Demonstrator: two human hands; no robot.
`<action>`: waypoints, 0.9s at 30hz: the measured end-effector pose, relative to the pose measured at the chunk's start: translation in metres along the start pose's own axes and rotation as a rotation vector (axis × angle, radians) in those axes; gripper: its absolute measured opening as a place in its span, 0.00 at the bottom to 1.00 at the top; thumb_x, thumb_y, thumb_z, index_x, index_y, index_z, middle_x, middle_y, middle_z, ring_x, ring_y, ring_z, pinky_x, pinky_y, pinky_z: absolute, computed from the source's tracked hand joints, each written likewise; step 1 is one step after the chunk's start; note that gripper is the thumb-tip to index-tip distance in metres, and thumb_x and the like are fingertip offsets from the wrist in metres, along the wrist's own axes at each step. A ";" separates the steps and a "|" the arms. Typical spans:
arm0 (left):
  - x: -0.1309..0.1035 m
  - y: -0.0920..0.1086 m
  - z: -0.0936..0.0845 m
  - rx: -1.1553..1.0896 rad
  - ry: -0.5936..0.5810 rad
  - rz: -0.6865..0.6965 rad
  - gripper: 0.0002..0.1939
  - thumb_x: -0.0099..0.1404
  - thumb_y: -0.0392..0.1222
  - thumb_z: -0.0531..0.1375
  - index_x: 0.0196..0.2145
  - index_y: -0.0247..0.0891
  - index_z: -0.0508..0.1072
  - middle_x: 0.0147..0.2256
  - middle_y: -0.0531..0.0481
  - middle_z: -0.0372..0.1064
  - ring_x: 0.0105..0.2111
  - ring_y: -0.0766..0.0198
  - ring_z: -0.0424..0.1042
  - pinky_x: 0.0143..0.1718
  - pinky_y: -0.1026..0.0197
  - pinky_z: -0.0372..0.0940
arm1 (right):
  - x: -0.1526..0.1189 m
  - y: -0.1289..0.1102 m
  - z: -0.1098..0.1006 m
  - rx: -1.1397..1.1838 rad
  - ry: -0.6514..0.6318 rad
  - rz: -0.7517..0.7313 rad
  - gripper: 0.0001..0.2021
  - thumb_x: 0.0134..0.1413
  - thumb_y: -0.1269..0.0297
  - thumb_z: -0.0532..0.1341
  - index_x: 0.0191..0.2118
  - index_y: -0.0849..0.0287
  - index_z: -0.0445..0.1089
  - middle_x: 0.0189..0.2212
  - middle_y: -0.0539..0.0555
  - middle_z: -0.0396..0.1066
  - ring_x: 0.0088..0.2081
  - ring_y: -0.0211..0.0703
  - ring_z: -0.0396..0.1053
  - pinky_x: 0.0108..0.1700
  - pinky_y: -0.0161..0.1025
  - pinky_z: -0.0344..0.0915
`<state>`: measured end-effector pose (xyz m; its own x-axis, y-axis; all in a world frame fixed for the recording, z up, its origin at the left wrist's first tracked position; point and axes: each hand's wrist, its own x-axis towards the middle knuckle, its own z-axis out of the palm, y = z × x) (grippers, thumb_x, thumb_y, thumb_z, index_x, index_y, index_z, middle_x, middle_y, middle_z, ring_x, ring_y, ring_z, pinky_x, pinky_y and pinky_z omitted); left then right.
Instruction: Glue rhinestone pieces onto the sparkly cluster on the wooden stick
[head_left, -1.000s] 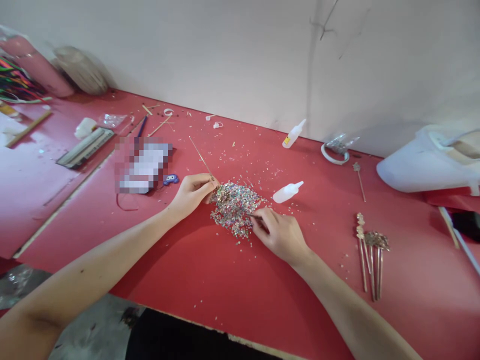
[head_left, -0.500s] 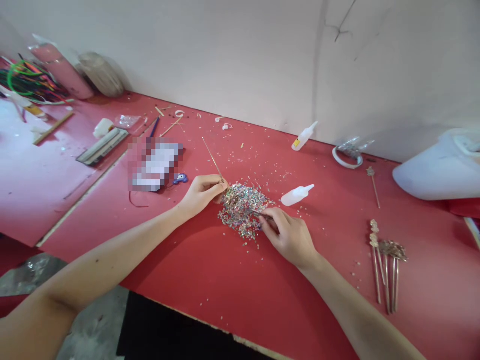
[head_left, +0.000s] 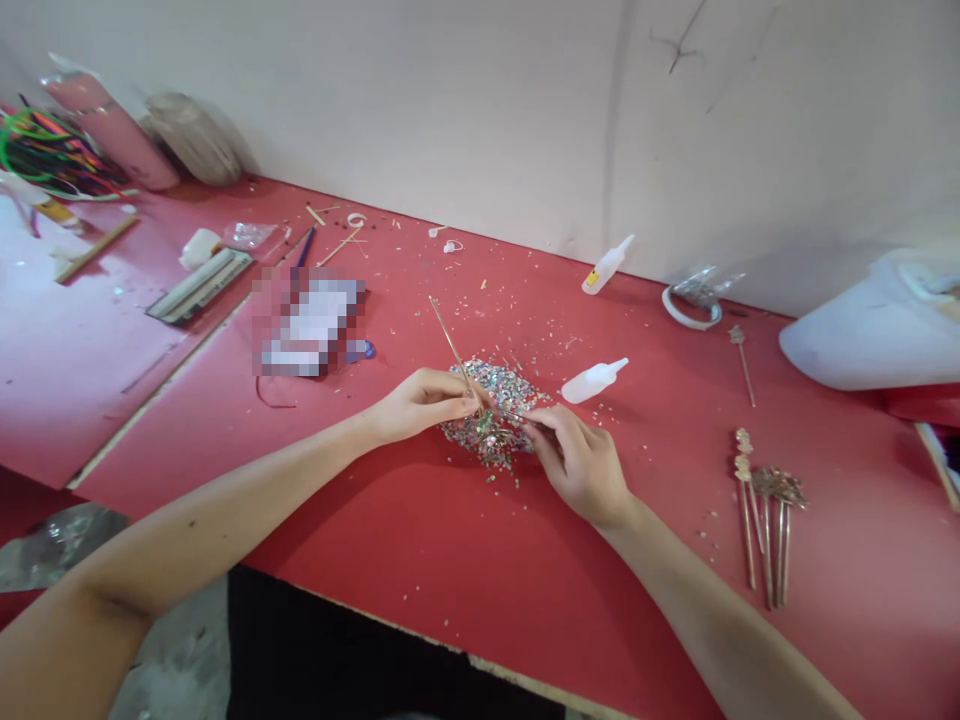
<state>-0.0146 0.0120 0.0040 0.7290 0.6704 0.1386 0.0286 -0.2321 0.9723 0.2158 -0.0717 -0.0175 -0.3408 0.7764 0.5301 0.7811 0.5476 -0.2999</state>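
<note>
My left hand (head_left: 431, 405) is closed on a gold hair stick (head_left: 452, 345). The stick's shaft slants up and away, while its ornamented head is down over a pile of small glittering rhinestones (head_left: 501, 378). From the right, my right hand (head_left: 581, 460) pinches thin tweezers (head_left: 514, 415), their tip at the head of the hair stick. The fingers partly hide the tweezers and the ornament. Just beyond my right hand lies a white glue bottle (head_left: 592, 383) on its side.
Several finished-looking gold hair sticks (head_left: 769, 520) lie at the right, with a single one (head_left: 742, 365) behind them. Another glue bottle (head_left: 606, 268), a tape roll (head_left: 690, 308) and a white bucket (head_left: 862, 330) are along the wall. A blurred pale object (head_left: 311, 325) lies at left.
My left hand has moved right with the hair stick, bringing its head over the stones to the tweezers. My right hand has stayed nearly in place. The view has shifted slightly.
</note>
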 end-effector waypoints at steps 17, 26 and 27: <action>0.003 -0.003 -0.005 -0.196 -0.022 -0.069 0.13 0.66 0.43 0.56 0.28 0.34 0.75 0.28 0.47 0.70 0.31 0.65 0.69 0.36 0.62 0.64 | 0.000 0.001 0.000 0.053 -0.007 0.056 0.06 0.64 0.67 0.54 0.45 0.57 0.65 0.33 0.54 0.76 0.32 0.39 0.75 0.30 0.33 0.66; 0.001 0.002 -0.003 -0.172 -0.038 -0.114 0.15 0.67 0.43 0.56 0.26 0.33 0.74 0.27 0.48 0.71 0.30 0.67 0.69 0.36 0.63 0.63 | 0.002 0.000 0.000 0.040 -0.064 0.077 0.06 0.64 0.67 0.54 0.44 0.58 0.65 0.33 0.54 0.76 0.30 0.39 0.74 0.30 0.33 0.65; 0.001 0.002 -0.003 -0.170 -0.032 -0.121 0.15 0.67 0.43 0.56 0.26 0.33 0.75 0.27 0.48 0.72 0.30 0.67 0.70 0.36 0.63 0.63 | 0.001 0.000 0.000 0.047 -0.066 0.092 0.06 0.64 0.67 0.54 0.44 0.58 0.65 0.33 0.54 0.76 0.30 0.39 0.74 0.30 0.33 0.65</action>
<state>-0.0157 0.0146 0.0068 0.7488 0.6626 0.0154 0.0035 -0.0273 0.9996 0.2156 -0.0705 -0.0169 -0.3034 0.8422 0.4456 0.7859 0.4856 -0.3828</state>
